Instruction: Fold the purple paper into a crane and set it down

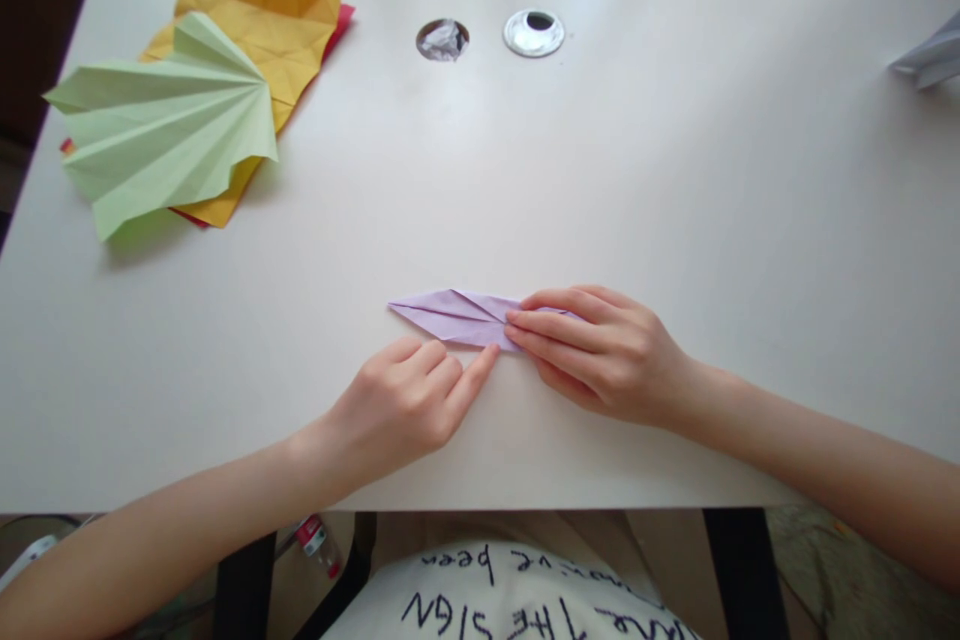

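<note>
I read this as the creasing stage of a paper fold: the lilac folded strip [459,316] lies flat near the middle of the table's [675,220] near edge, one pointed end showing to the left. My right hand [600,352] lies flat on its right part, fingers straight and together, pinning it rather than gripping. My left hand [405,405] is loosely curled and holds nothing; only its forefinger reaches out to touch the strip's near edge. I judge that the next move calls for steady pressure from the right hand while that fingertip runs along the fold. The strip's right end is hidden under my fingers, so I cannot tell its full shape. At the far left corner sits a green pleated fan [165,125] on yellow paper [262,10]; a pale object [930,58] at the right edge is cut off.
</note>
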### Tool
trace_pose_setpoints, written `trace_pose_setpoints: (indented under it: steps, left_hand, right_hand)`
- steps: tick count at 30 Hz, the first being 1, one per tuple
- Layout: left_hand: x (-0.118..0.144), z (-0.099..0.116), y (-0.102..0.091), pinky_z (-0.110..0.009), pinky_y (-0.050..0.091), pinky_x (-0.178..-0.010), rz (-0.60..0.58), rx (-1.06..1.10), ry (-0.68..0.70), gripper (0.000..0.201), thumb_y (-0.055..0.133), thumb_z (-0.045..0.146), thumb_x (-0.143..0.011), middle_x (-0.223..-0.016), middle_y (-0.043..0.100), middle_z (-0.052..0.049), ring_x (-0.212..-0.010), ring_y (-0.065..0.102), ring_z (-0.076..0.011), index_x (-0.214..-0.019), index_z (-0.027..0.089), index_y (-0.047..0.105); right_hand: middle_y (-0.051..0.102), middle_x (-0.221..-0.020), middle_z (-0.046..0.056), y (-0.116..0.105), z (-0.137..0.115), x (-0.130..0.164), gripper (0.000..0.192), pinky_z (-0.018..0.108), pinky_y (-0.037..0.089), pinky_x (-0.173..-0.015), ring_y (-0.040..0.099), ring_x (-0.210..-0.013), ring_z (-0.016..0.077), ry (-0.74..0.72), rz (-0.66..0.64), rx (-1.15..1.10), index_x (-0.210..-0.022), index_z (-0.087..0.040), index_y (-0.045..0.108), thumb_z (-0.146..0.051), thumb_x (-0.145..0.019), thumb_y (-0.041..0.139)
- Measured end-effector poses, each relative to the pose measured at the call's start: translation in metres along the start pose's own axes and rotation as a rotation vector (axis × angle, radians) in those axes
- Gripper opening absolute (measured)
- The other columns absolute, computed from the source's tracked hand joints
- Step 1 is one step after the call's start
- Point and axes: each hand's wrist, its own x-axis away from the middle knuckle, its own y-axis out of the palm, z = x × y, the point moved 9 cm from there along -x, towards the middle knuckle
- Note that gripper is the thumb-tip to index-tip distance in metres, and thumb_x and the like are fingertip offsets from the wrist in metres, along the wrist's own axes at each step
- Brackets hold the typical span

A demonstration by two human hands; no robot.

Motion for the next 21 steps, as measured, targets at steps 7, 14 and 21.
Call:
trace_pose_setpoints:
  steps: [7, 14, 21]
  left_hand:
    - [0.003, -0.002, 0.009, -0.025, 0.036, -0.045, -0.077, 0.059, -0.061, 0.037, 0.047, 0.000, -0.079, -0.051, 0.051, 0.004, -0.046, 0.048, -0.0115, -0.114, 0.007, 0.054]
    - [0.006, -0.008, 0.008, -0.026, 0.036, -0.044, -0.091, 0.081, -0.125, 0.032, 0.048, 0.004, -0.081, -0.049, 0.050, 0.005, -0.045, 0.050, -0.0114, -0.111, 0.009, 0.057]
    - [0.009, -0.019, 0.004, -0.026, 0.034, -0.044, -0.128, 0.058, -0.184, 0.025, 0.051, 0.009, -0.082, -0.047, 0.053, 0.004, -0.045, 0.053, -0.0118, -0.105, 0.010, 0.061]
  right_hand:
    - [0.072, -0.093, 0.003, 0.001, -0.001, 0.001, 0.013, 0.030, 0.054, -0.068, 0.064, -0.089, 0.0196, -0.005, -0.003, 0.006, -0.091, -0.013, 0.065, -0.013, -0.079, 0.060]
    - [0.072, -0.093, 0.003, 0.000, -0.001, 0.000, 0.014, 0.031, 0.054, -0.068, 0.065, -0.089, 0.0199, -0.005, 0.002, 0.013, -0.091, -0.013, 0.065, -0.013, -0.078, 0.061]
    - [0.072, -0.091, 0.002, 0.000, 0.000, 0.000, 0.013, 0.029, 0.053, -0.069, 0.065, -0.089, 0.0180, -0.002, 0.005, 0.012, -0.090, -0.017, 0.065, -0.013, -0.080, 0.057]
